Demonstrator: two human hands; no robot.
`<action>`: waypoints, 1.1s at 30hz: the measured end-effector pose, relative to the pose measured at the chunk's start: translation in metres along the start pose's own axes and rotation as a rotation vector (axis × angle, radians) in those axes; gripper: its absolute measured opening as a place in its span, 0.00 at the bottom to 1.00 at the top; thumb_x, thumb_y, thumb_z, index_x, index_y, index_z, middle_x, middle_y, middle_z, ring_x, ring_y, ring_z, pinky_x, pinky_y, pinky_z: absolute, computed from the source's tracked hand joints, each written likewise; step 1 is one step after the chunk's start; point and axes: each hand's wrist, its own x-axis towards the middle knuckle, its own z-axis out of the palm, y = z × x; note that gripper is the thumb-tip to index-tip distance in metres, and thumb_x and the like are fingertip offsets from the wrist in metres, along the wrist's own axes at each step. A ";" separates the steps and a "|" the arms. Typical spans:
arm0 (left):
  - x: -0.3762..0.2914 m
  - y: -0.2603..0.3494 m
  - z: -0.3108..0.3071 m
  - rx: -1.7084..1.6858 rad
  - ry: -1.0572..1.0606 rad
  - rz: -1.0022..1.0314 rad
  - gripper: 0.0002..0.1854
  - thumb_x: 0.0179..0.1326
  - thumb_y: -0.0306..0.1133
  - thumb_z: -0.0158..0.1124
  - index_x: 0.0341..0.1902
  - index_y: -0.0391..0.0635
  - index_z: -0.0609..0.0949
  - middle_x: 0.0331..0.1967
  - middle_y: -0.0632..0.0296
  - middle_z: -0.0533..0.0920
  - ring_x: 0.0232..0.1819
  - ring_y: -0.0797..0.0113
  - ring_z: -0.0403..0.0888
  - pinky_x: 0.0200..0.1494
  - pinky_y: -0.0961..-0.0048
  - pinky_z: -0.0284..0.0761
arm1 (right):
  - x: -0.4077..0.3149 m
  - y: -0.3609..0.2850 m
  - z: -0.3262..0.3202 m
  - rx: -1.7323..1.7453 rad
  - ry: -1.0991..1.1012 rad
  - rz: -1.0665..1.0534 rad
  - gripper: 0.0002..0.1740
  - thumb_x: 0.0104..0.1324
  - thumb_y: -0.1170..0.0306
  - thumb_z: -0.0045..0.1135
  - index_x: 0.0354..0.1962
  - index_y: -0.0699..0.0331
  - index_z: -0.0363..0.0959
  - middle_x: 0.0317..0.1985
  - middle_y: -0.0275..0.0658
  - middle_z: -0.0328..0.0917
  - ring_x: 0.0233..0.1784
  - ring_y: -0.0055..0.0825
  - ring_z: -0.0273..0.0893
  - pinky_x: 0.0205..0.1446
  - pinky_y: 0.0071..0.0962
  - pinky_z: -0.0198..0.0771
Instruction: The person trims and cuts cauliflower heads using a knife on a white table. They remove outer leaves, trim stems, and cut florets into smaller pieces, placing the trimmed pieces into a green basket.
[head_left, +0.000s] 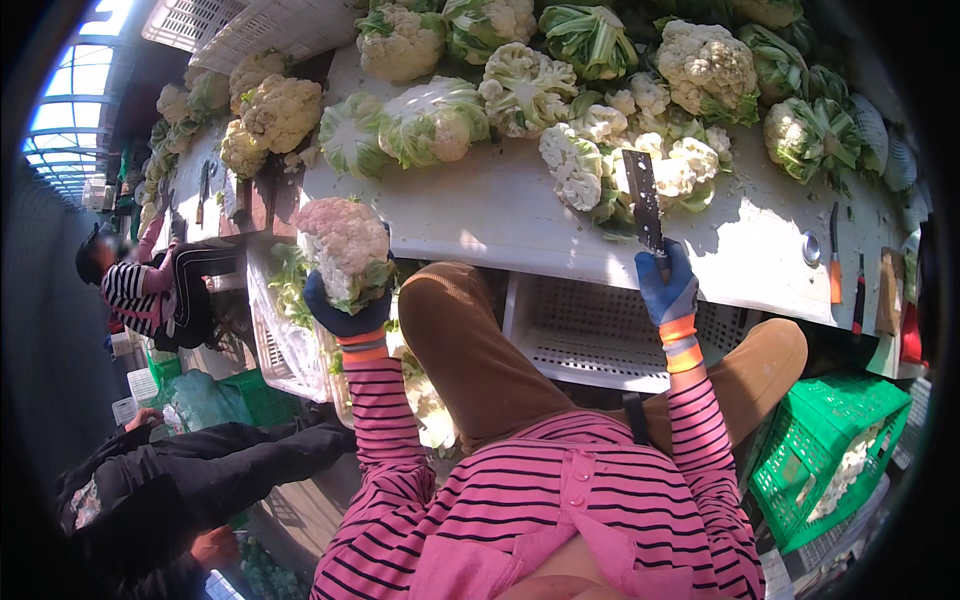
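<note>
In a blue glove with an orange cuff, my left hand (349, 304) holds a whole cauliflower head (343, 244) up beside the table's near edge. My right hand (666, 281), gloved alike, grips the handle of a broad-bladed knife (643, 199); its dark blade points away from me and carries white crumbs. Cut cauliflower florets (679, 165) lie at and beyond the blade on the white tabletop (465, 217). Whole cauliflowers (435, 124), some with green leaves, line the table's far side.
A white plastic crate (592, 330) sits below the table edge between my knees. A curved knife (835, 255) with an orange handle lies at the right. A green crate (825, 450) with cauliflower pieces stands lower right. One person (142, 292) sits at the left; another in dark clothes (195, 472) is nearer.
</note>
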 end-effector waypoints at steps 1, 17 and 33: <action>0.001 0.014 -0.014 0.056 0.053 0.041 0.34 0.63 0.48 0.55 0.70 0.43 0.69 0.65 0.51 0.74 0.66 0.53 0.72 0.66 0.50 0.71 | 0.003 0.000 -0.006 -0.050 0.089 -0.087 0.19 0.65 0.64 0.61 0.51 0.64 0.75 0.32 0.44 0.81 0.31 0.32 0.78 0.39 0.33 0.74; 0.003 -0.029 -0.002 -1.268 -0.563 -0.295 0.32 0.73 0.41 0.51 0.77 0.42 0.58 0.65 0.53 0.74 0.55 0.60 0.79 0.40 0.70 0.83 | 0.053 0.111 -0.088 -0.345 0.650 -0.230 0.24 0.69 0.61 0.62 0.55 0.69 0.75 0.51 0.51 0.79 0.49 0.41 0.80 0.54 0.35 0.75; 0.091 0.025 -0.175 0.005 0.450 0.491 0.25 0.58 0.39 0.60 0.60 0.43 0.76 0.54 0.56 0.81 0.55 0.52 0.80 0.63 0.51 0.73 | 0.067 0.157 -0.111 -0.715 0.671 -0.099 0.27 0.72 0.57 0.56 0.62 0.64 0.72 0.58 0.46 0.78 0.57 0.39 0.79 0.59 0.33 0.75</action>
